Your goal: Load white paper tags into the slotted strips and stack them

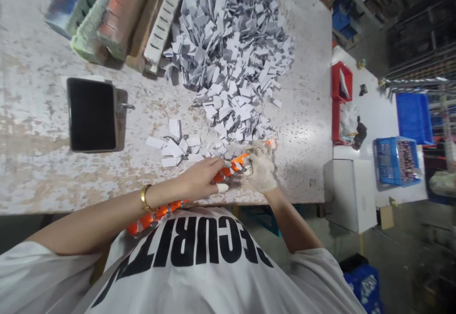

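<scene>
A long bright orange strip (176, 205) with small metallic pieces along it runs slantwise across the table's front edge, passing under my left forearm. My left hand (204, 177), with pale finger cots on its fingertips and a gold bracelet at the wrist, is closed on the strip's middle part. Near the strip's far end my right hand (261, 167), in a whitish knitted glove, grips it with bent fingers. The orange tip shows just beyond the glove. Small white pieces sit by my fingertips; whether I pinch one is too small to tell. Loose white tag-like pieces (174, 147) lie left of my hands.
A large heap of white tag-like pieces (231, 52) covers the table's far middle. Slotted bars (167, 19) lie at the far left, near a dark tablet-like device (92, 114). At right stand a white box (351, 195), red bins (337, 81) and a blue basket (386, 162).
</scene>
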Available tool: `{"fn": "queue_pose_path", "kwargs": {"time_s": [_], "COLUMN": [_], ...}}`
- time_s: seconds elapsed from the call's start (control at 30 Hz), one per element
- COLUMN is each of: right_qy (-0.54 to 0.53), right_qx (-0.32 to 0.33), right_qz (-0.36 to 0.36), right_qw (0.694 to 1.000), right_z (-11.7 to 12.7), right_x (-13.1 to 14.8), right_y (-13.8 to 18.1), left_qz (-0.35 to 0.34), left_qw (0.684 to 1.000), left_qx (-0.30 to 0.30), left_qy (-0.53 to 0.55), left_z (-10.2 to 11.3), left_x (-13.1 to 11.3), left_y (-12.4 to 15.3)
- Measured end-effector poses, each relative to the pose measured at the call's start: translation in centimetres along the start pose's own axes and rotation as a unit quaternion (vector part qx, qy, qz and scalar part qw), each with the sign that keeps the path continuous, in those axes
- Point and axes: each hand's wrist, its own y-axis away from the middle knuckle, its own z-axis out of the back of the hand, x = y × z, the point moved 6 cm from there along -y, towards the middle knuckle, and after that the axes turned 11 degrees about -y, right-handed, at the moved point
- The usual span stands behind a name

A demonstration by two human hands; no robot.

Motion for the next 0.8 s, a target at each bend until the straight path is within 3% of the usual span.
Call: {"fn": "queue_pose_path", "kwargs": {"time_s": [0.27,0.43,0.57,0.8], "right_qy": [-0.018,-0.03,-0.039,-0.035], "right_qx": [-0.102,-0.165,-0.193,-0.216], "right_qz": [0.005,0.012,0.031,0.04], "right_qw": [0.995,0.986,0.98,0.975], "right_z": [1.4,1.5,1.0,0.9], "right_x": [1.0,1.3,1.3,1.4], "right_y": [1.0,1.8,1.6,1.5], "left_qz": [-0.02,0.024,0.067,0.047], "left_qw": [0.999,0.996,0.973,0.928], "left_qx": [-0.023,-0.065,-0.14,-0.106], "left_qy": [-0.031,-0.055,-0.17,-0.355], "left_z": [0.0,2.0,4.2,2.7], "left_x": [-0.2,1.2,3.2,3.7], "left_y": [0.2,1.1,2.2,1.8]}}
